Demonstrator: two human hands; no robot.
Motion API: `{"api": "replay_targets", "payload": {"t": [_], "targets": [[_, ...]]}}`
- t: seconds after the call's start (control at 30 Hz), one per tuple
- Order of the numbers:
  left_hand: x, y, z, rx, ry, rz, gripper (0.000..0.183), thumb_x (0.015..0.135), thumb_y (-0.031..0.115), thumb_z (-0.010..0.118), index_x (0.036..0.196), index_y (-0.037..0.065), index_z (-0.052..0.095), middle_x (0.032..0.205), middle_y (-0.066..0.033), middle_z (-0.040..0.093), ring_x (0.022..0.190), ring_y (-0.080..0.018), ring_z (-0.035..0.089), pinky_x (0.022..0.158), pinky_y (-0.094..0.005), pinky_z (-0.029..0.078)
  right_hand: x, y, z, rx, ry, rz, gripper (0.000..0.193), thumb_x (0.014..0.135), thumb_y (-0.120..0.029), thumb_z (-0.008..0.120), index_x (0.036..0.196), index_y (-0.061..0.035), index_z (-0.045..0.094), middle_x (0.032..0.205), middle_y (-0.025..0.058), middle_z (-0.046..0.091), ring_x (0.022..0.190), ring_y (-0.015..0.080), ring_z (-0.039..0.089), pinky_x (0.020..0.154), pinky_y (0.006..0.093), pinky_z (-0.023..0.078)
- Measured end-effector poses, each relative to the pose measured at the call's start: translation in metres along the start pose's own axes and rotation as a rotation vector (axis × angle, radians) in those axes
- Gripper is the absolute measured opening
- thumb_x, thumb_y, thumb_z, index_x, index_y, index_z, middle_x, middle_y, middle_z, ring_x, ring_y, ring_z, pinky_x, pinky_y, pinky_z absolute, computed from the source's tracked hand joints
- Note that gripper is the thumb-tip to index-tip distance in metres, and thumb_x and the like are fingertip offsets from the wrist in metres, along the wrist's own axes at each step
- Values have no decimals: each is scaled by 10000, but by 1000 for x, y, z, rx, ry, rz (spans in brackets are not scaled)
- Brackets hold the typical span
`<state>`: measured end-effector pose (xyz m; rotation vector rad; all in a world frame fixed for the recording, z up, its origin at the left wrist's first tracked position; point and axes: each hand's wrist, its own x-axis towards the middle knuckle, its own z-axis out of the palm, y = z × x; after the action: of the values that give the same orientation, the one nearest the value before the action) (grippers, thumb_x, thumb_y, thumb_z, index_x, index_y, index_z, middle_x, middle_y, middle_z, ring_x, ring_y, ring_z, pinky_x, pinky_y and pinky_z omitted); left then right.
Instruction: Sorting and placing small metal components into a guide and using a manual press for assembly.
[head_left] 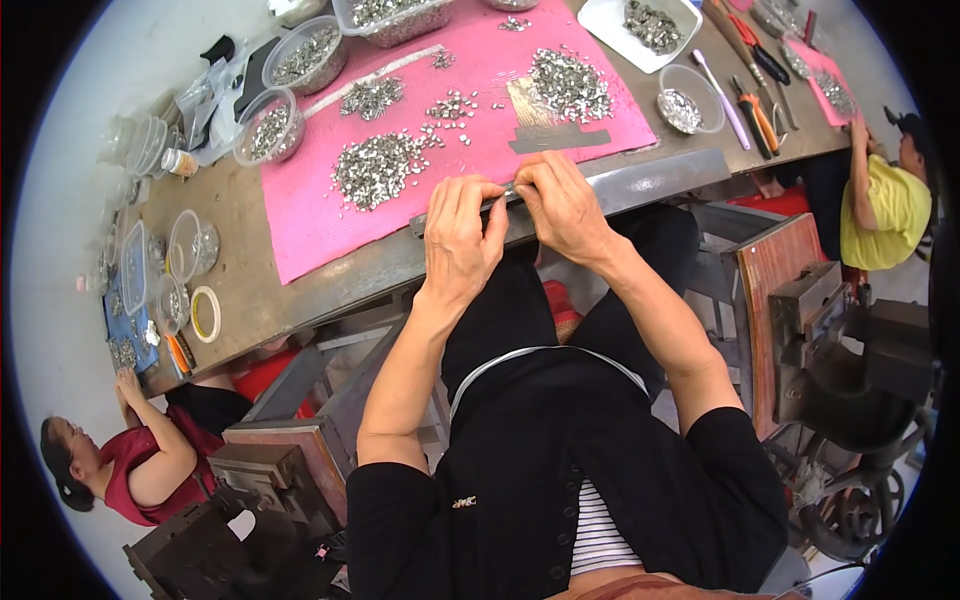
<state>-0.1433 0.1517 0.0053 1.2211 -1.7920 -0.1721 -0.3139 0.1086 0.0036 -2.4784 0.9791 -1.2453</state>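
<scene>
I see my left hand and right hand pinched together on a thin metal strip at the counter edge. At twelve o'clock lies a pink mat strewn with small metal pieces. At eleven, clear bowls hold more pieces; at one, a white tray holds another heap.
</scene>
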Motion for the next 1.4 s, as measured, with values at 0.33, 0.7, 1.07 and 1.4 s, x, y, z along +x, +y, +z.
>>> {"api": "replay_targets", "payload": {"t": [0.33,0.7,1.07,1.4], "targets": [[-3,0,0,-18,-19,-12,205,816,-19,698,1000,0,608,988,-166,622,949,-377,612,1014,-512,457,12,-7,-14,-272,-127,-237,190,810,-52,673,983,-6,609,968,116,595,884,290,599,822,396,469],[-5,0,-2,28,-4,5,280,831,-37,704,1091,-17,600,1022,-178,653,978,-374,642,1036,-494,465,8,10,-19,-18,9,-11,132,853,-40,708,980,-49,677,919,108,646,888,283,622,815,382,462],[-6,0,-2,15,-31,-10,287,837,-26,682,1109,-6,591,1044,-177,631,1006,-386,615,1042,-517,453,29,57,-32,-166,-228,121,76,850,-76,682,907,-26,682,865,121,621,871,321,606,786,428,476],[-7,0,-2,24,-31,-14,312,840,-17,690,1137,-4,596,1073,-176,631,1032,-385,616,1050,-515,446,42,72,-41,-62,-358,-20,71,866,-108,693,920,-63,709,893,93,615,904,295,598,830,425,468]]}}
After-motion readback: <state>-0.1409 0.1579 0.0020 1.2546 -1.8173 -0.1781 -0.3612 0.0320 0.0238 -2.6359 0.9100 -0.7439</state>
